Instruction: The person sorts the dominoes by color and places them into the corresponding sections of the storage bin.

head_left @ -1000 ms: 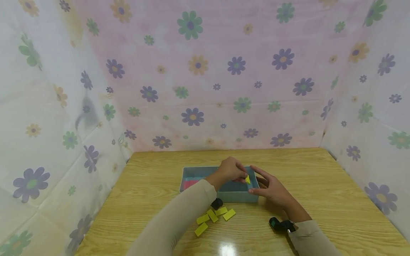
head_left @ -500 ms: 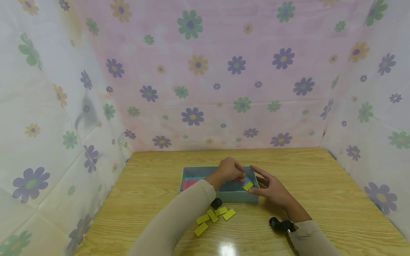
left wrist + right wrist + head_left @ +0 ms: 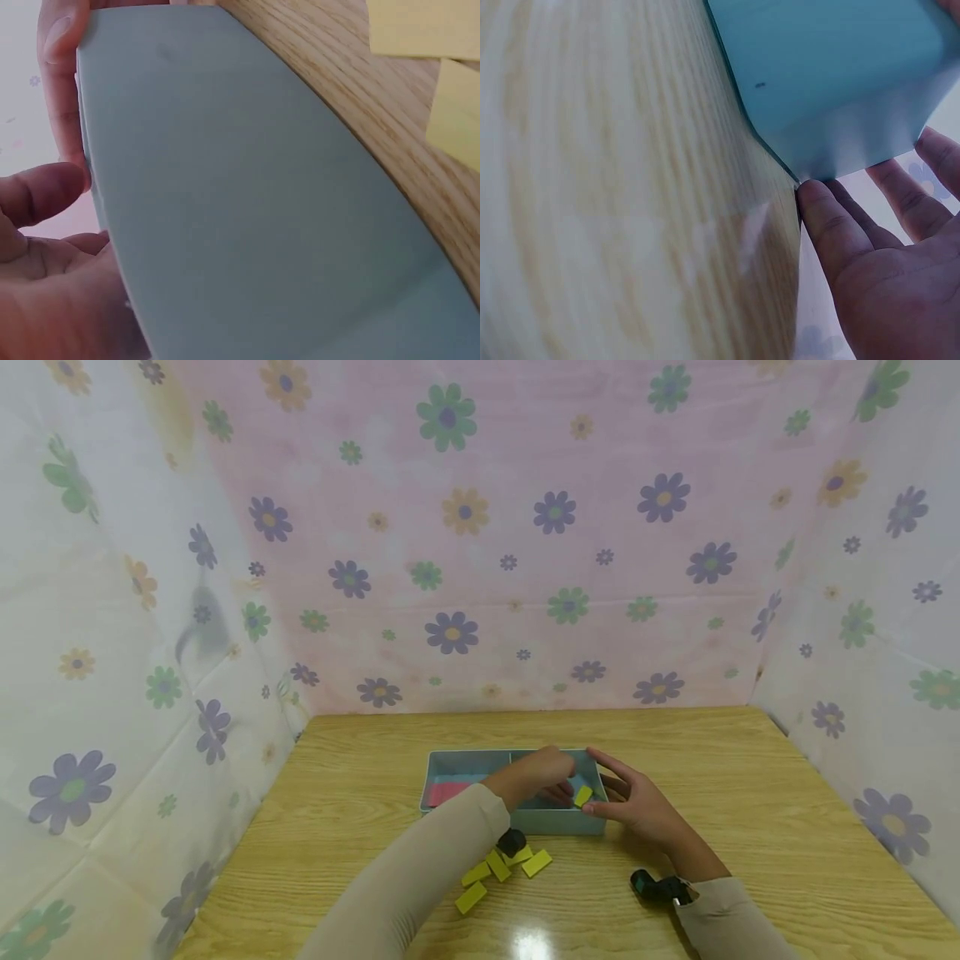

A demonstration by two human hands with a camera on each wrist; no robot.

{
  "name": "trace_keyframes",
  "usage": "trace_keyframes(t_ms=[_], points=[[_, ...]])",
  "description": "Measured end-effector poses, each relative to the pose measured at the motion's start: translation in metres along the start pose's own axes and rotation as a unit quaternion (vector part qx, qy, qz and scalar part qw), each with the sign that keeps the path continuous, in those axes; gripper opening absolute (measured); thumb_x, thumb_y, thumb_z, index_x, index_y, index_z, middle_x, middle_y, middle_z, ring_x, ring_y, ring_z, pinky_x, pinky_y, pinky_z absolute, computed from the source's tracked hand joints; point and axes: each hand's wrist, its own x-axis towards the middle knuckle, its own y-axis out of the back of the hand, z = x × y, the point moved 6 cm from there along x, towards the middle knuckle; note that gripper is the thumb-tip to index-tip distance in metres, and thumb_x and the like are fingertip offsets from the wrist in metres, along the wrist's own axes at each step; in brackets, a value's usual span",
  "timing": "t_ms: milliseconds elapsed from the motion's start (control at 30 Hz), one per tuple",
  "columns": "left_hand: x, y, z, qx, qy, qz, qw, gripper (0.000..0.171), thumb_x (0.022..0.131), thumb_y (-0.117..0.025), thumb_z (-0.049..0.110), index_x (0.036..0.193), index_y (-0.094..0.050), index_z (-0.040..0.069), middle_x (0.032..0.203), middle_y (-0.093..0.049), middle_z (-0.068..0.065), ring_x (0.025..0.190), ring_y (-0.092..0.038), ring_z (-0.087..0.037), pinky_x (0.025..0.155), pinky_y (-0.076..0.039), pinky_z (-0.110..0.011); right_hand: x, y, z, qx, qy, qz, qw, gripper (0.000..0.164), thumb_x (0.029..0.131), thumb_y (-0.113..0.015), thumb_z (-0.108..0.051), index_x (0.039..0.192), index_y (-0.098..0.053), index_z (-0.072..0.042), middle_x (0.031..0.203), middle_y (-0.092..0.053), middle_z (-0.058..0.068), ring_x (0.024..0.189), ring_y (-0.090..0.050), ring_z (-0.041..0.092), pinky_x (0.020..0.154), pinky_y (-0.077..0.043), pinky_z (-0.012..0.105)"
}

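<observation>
A grey-blue divided box (image 3: 555,822) stands on the wooden table. My left hand (image 3: 543,772) reaches down into its right compartment, fingers bent downward; their tips are hidden behind the front wall, so I cannot tell whether they hold anything. Close beside those fingers, a yellow rectangular block (image 3: 583,796) sits tilted in the box's front right corner. My right hand (image 3: 637,797) steadies the right end, thumb at the front rim and index finger at the back corner. In the right wrist view, its fairly straight fingers (image 3: 840,225) touch the box's end wall (image 3: 855,139).
Something flat and pink (image 3: 447,792) lies in the left compartment, beyond a divider (image 3: 510,758). Several yellow blocks (image 3: 471,897) are scattered on the table (image 3: 360,760) in front of the box. A flower-patterned cloth (image 3: 517,585) hangs behind and at both sides.
My left hand has let go of the yellow block, which dropped into the box's front right corner, then moved lower inside the compartment. The right hand has stayed at the box's end.
</observation>
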Motion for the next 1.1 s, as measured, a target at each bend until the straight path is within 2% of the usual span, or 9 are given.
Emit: trace_keyframes(t_ms=[167,400,700,800,1000,1100], points=[[0.000,-0.003,-0.001,-0.049,0.006,-0.025,0.9985,0.046,0.099,-0.053,0.011,0.140,-0.055,-0.009,0.111,-0.068,-0.028,0.095,-0.071,-0.040,0.088,-0.061,-0.050,0.000,0.000,0.000,0.001,-0.002,0.002,1.000,0.089,0.096,-0.076,-0.018,0.167,-0.023,-0.022,0.173,-0.015,0.012,0.152,-0.022,0.056,0.110,-0.038,0.073],[0.002,-0.007,-0.003,-0.085,0.005,-0.015,0.9963,0.049,0.096,-0.052,0.009,0.142,-0.052,-0.010,0.118,-0.066,-0.031,0.101,-0.068,-0.041,0.093,-0.058,-0.052,0.000,0.001,0.000,-0.002,-0.007,0.002,1.000,0.090,0.096,-0.077,-0.019,0.167,-0.023,-0.026,0.173,-0.015,0.012,0.152,-0.022,0.054,0.111,-0.040,0.070],[0.001,-0.011,0.000,-0.110,-0.010,-0.023,0.9936,0.052,0.095,-0.051,0.009,0.143,-0.049,-0.010,0.124,-0.061,-0.033,0.101,-0.067,-0.043,0.096,-0.056,-0.054,0.001,0.001,0.001,-0.004,-0.007,0.001,1.000,0.086,0.096,-0.076,-0.020,0.165,-0.026,-0.032,0.174,-0.013,0.010,0.153,-0.022,0.054,0.112,-0.038,0.069],[0.002,-0.011,0.000,-0.115,-0.013,-0.020,0.9931,0.047,0.094,-0.050,0.008,0.138,-0.053,-0.010,0.126,-0.060,-0.034,0.100,-0.066,-0.043,0.095,-0.057,-0.055,0.001,0.001,0.002,-0.003,-0.007,-0.001,1.000,0.086,0.096,-0.076,-0.020,0.165,-0.027,-0.032,0.174,-0.012,0.010,0.153,-0.020,0.054,0.112,-0.037,0.070],[0.001,-0.011,0.003,-0.112,-0.009,-0.009,0.9937,0.026,0.091,-0.050,0.006,0.112,-0.059,-0.006,0.128,-0.060,-0.035,0.101,-0.067,-0.044,0.094,-0.057,-0.055,0.001,0.001,0.001,0.003,-0.009,0.001,1.000,0.088,0.096,-0.077,-0.020,0.167,-0.024,-0.026,0.174,-0.014,0.010,0.153,-0.021,0.054,0.111,-0.039,0.069],[0.000,-0.010,0.004,-0.110,-0.010,-0.010,0.9939,0.023,0.091,-0.050,0.006,0.109,-0.060,-0.006,0.128,-0.060,-0.034,0.104,-0.067,-0.046,0.094,-0.057,-0.056,0.001,0.000,0.000,0.008,-0.010,0.003,1.000,0.089,0.095,-0.077,-0.019,0.167,-0.024,-0.023,0.173,-0.015,0.010,0.153,-0.021,0.053,0.111,-0.039,0.069]])
